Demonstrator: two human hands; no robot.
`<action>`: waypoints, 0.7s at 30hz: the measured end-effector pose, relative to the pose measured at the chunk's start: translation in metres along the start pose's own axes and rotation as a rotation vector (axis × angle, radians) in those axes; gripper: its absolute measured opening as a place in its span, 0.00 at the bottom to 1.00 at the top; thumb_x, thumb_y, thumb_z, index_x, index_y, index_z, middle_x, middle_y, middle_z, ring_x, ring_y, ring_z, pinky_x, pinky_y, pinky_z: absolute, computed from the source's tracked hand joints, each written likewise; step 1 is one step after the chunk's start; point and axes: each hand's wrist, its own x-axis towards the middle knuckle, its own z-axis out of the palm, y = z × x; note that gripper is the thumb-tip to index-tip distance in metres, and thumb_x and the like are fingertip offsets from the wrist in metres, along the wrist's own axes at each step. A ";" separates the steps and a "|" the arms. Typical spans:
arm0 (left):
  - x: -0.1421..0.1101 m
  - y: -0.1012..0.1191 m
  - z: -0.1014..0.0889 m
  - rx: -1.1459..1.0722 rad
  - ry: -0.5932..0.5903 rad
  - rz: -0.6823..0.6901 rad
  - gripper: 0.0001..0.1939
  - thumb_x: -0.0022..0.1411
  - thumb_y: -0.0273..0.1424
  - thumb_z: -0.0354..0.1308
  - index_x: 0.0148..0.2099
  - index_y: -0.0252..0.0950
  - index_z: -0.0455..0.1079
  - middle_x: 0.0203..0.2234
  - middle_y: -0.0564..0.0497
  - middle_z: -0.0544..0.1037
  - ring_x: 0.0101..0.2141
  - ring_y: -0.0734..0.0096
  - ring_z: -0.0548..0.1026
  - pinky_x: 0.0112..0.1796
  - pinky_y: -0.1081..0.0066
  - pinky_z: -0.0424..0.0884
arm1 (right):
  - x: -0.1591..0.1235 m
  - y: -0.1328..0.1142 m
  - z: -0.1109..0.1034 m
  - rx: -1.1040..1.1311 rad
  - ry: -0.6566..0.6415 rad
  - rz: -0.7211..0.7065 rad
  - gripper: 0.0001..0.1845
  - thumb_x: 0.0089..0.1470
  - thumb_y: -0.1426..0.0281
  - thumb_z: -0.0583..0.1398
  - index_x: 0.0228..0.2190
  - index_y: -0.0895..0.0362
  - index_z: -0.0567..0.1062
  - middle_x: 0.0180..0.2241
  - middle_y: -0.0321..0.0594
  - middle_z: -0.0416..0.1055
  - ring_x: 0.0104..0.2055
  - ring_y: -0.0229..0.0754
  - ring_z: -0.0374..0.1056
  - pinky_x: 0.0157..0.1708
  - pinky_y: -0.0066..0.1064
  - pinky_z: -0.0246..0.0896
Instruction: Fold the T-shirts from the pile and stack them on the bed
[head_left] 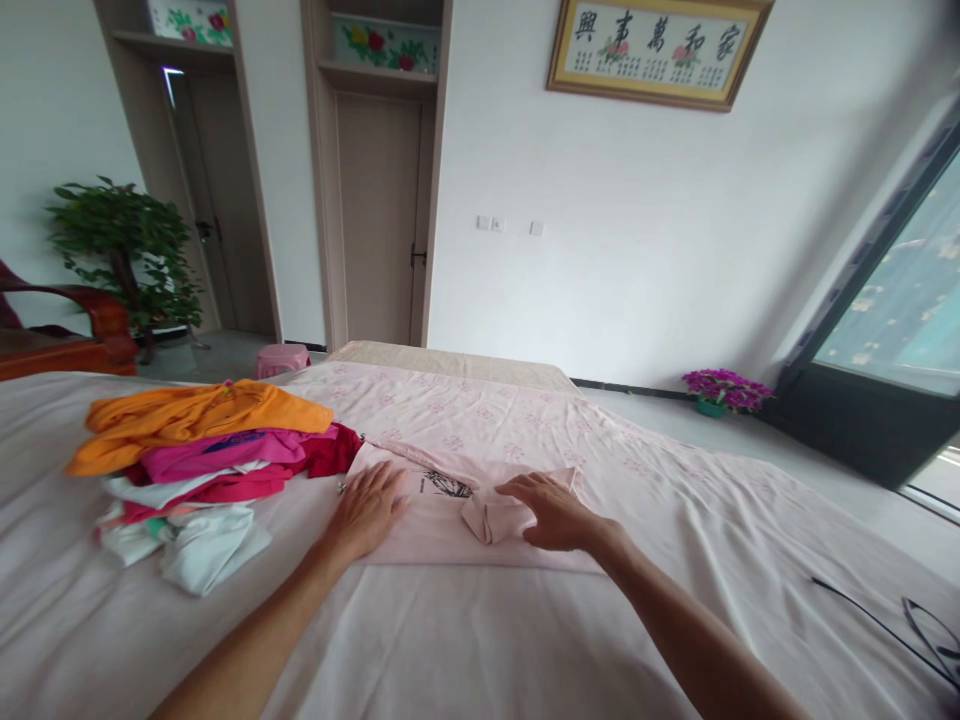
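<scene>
A pale pink shirt (439, 525) with a black printed drawing lies flat on the bed, partly folded. My left hand (367, 510) rests palm down on its left end, fingers stretched out. Over the right part is my right hand (559, 512), its fingers curved and its thumb apart from them. The fingers touch or hover just over a folded-in flap (495, 515) of the shirt; the contact underneath is hidden.
Left of the shirt is a heap of clothes with an orange garment (202, 420) on top and a white one (214, 550) at the front. Eyeglasses (930, 630) lie at the right on the bedsheet (465, 640). Beyond the bed stand a pink stool (283, 360) and purple flowers (726, 388).
</scene>
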 end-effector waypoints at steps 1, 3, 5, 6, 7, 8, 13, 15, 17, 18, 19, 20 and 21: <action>0.000 -0.001 0.001 -0.009 0.009 0.006 0.26 0.69 0.41 0.45 0.64 0.38 0.62 0.64 0.42 0.61 0.64 0.55 0.58 0.62 0.55 0.51 | 0.001 -0.008 0.002 -0.030 0.004 -0.030 0.38 0.39 0.78 0.61 0.55 0.50 0.71 0.53 0.42 0.71 0.56 0.50 0.63 0.56 0.41 0.55; 0.001 -0.002 0.002 -0.025 0.025 0.016 0.24 0.69 0.39 0.45 0.63 0.38 0.63 0.63 0.43 0.63 0.63 0.57 0.59 0.62 0.56 0.52 | 0.003 -0.020 0.006 -0.054 0.024 -0.029 0.29 0.44 0.78 0.59 0.49 0.51 0.76 0.47 0.42 0.74 0.50 0.48 0.67 0.52 0.38 0.57; 0.002 -0.002 0.001 -0.036 0.038 0.027 0.22 0.68 0.36 0.46 0.61 0.38 0.64 0.62 0.44 0.65 0.62 0.59 0.61 0.61 0.57 0.54 | 0.003 -0.023 0.007 -0.057 0.079 0.006 0.18 0.48 0.79 0.56 0.39 0.53 0.80 0.39 0.42 0.76 0.43 0.45 0.70 0.45 0.35 0.60; 0.003 -0.002 0.000 -0.042 0.044 0.029 0.21 0.67 0.34 0.47 0.60 0.38 0.65 0.61 0.45 0.67 0.60 0.60 0.63 0.60 0.59 0.55 | 0.001 -0.022 0.006 -0.041 0.121 0.016 0.16 0.49 0.79 0.55 0.34 0.54 0.80 0.36 0.41 0.76 0.40 0.43 0.70 0.43 0.33 0.60; 0.003 -0.003 -0.002 -0.046 0.051 0.026 0.21 0.66 0.32 0.47 0.59 0.38 0.66 0.59 0.45 0.69 0.59 0.62 0.65 0.59 0.60 0.57 | -0.001 -0.018 0.004 -0.009 0.169 0.017 0.15 0.50 0.79 0.55 0.32 0.54 0.79 0.34 0.41 0.76 0.38 0.42 0.70 0.41 0.32 0.60; 0.005 -0.005 -0.004 -0.048 0.060 0.016 0.20 0.65 0.29 0.48 0.58 0.39 0.67 0.57 0.46 0.72 0.57 0.63 0.67 0.58 0.62 0.58 | -0.005 -0.013 0.002 0.035 0.222 0.014 0.14 0.50 0.79 0.55 0.31 0.54 0.78 0.33 0.39 0.75 0.37 0.41 0.69 0.41 0.31 0.60; 0.019 -0.024 -0.013 0.050 0.176 -0.077 0.25 0.61 0.21 0.48 0.58 0.39 0.67 0.58 0.44 0.69 0.58 0.59 0.64 0.58 0.58 0.56 | -0.032 0.022 -0.009 0.133 0.376 0.094 0.09 0.51 0.75 0.58 0.31 0.53 0.78 0.33 0.37 0.75 0.36 0.41 0.68 0.40 0.32 0.60; 0.030 -0.031 -0.014 0.114 0.217 -0.102 0.26 0.60 0.21 0.50 0.60 0.39 0.66 0.61 0.43 0.65 0.61 0.55 0.59 0.59 0.55 0.53 | -0.038 0.032 -0.007 0.134 0.390 0.145 0.09 0.51 0.73 0.58 0.32 0.53 0.78 0.33 0.37 0.75 0.35 0.41 0.67 0.39 0.32 0.60; 0.043 -0.036 -0.013 0.117 0.202 -0.107 0.26 0.59 0.22 0.52 0.59 0.40 0.66 0.62 0.43 0.63 0.63 0.54 0.56 0.60 0.55 0.52 | -0.040 0.037 -0.004 0.165 0.393 0.186 0.10 0.51 0.72 0.58 0.35 0.52 0.79 0.34 0.38 0.75 0.33 0.40 0.67 0.37 0.32 0.61; 0.049 -0.037 -0.012 0.091 0.167 -0.104 0.25 0.59 0.22 0.52 0.58 0.41 0.68 0.62 0.43 0.64 0.63 0.54 0.56 0.60 0.55 0.52 | -0.040 0.037 -0.003 0.183 0.389 0.203 0.10 0.52 0.71 0.58 0.36 0.52 0.79 0.34 0.38 0.75 0.32 0.39 0.66 0.36 0.32 0.61; 0.055 -0.039 -0.011 0.060 0.123 -0.101 0.22 0.59 0.23 0.52 0.55 0.41 0.70 0.60 0.43 0.66 0.63 0.54 0.56 0.60 0.56 0.52 | -0.039 0.036 -0.003 0.198 0.388 0.218 0.10 0.52 0.70 0.58 0.35 0.52 0.79 0.34 0.38 0.75 0.31 0.39 0.66 0.35 0.32 0.61; 0.061 -0.040 -0.010 0.029 0.078 -0.098 0.20 0.59 0.23 0.52 0.52 0.40 0.72 0.58 0.44 0.68 0.62 0.55 0.58 0.59 0.57 0.54 | -0.038 0.035 -0.003 0.212 0.386 0.230 0.09 0.52 0.69 0.58 0.34 0.53 0.79 0.34 0.38 0.75 0.30 0.39 0.66 0.34 0.31 0.61; 0.066 -0.042 -0.009 0.004 0.036 -0.097 0.17 0.58 0.23 0.52 0.48 0.40 0.73 0.55 0.44 0.71 0.60 0.56 0.61 0.57 0.58 0.56 | -0.037 0.033 -0.004 0.235 0.381 0.244 0.09 0.53 0.67 0.58 0.33 0.53 0.79 0.33 0.38 0.74 0.30 0.38 0.65 0.33 0.31 0.61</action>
